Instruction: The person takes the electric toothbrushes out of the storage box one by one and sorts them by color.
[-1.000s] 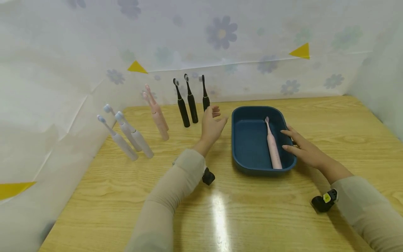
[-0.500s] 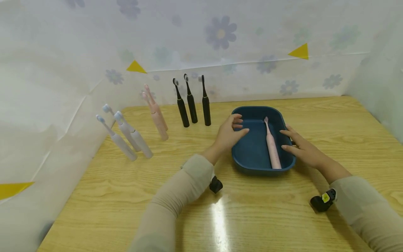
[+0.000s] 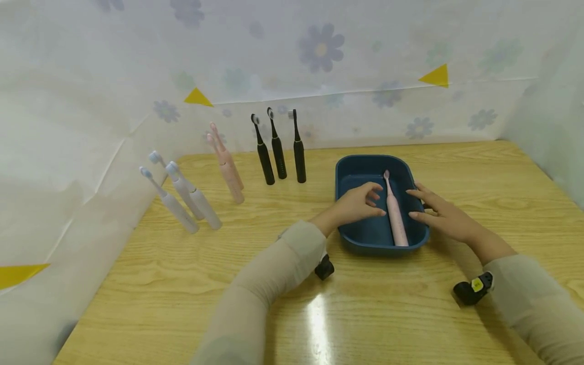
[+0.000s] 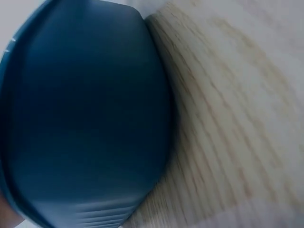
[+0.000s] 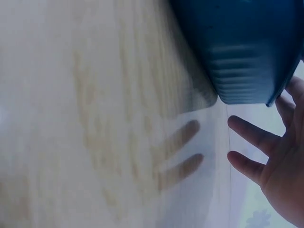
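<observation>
A pink electric toothbrush point(image 3: 397, 223) lies lengthwise along the right side inside a dark blue bin point(image 3: 353, 238). Over the bin's left half is my left hand point(image 3: 353, 207), holding nothing, its fingers bent loosely toward the toothbrush but apart from it. At the bin's right rim is my right hand point(image 3: 449, 220), with thumb and a finger over the edge. The right wrist view shows two fingers of that right hand point(image 5: 285, 161) stretched out below the ridged end of the bin point(image 5: 237, 71). In the left wrist view the bin's outer wall point(image 4: 90, 109) hides most of the left hand.
Three black toothbrushes point(image 3: 277, 157) stand upright at the back, left of the bin. Further left stand two pink toothbrushes point(image 3: 230, 175) and three white ones with bluish heads point(image 3: 182, 197). A floral sheet point(image 3: 365, 111) hangs behind the wooden table point(image 3: 388, 304).
My left hand has moved right and toward me, from beside the rightmost black toothbrush across the rim to over the bin. My right hand has stayed at the right rim.
</observation>
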The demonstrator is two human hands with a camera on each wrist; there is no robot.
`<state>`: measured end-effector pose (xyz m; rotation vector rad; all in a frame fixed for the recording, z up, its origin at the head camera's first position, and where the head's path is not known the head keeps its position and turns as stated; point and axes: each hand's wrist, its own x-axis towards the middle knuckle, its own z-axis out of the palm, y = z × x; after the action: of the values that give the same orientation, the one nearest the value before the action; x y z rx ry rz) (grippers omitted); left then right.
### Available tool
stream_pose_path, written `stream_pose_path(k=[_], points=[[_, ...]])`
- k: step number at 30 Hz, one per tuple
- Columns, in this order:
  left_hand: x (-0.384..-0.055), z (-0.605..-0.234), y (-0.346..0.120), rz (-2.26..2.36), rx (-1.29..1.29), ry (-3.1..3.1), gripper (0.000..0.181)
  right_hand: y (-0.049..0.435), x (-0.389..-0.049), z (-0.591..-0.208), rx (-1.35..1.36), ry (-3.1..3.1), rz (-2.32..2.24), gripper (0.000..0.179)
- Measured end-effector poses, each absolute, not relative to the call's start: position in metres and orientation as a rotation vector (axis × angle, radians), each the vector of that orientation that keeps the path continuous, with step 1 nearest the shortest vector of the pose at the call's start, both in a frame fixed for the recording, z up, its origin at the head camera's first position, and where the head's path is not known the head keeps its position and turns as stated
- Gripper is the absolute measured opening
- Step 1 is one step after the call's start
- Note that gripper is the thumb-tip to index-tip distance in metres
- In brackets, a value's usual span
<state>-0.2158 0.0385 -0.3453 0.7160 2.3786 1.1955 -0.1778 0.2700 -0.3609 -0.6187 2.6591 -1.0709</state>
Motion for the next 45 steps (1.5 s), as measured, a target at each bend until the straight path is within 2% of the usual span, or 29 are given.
stream_pose_path(k=[22, 35, 45], points=[[-0.235, -0.363, 0.068, 0.459, 1.021, 2.383, 0.056, 0.277, -0.181, -0.356, -0.635, 2.589, -1.084, 0.060], [-0.235, -0.366, 0.071, 0.367, 0.966, 2.452, 0.048, 0.278, -0.183, -0.359, -0.635, 2.584, -1.101, 0.060], [-0.233, -0.364, 0.071, 0.438, 0.836, 2.573, 0.032, 0.277, -0.182, -0.360, -0.617, 2.571, -1.118, 0.061]])
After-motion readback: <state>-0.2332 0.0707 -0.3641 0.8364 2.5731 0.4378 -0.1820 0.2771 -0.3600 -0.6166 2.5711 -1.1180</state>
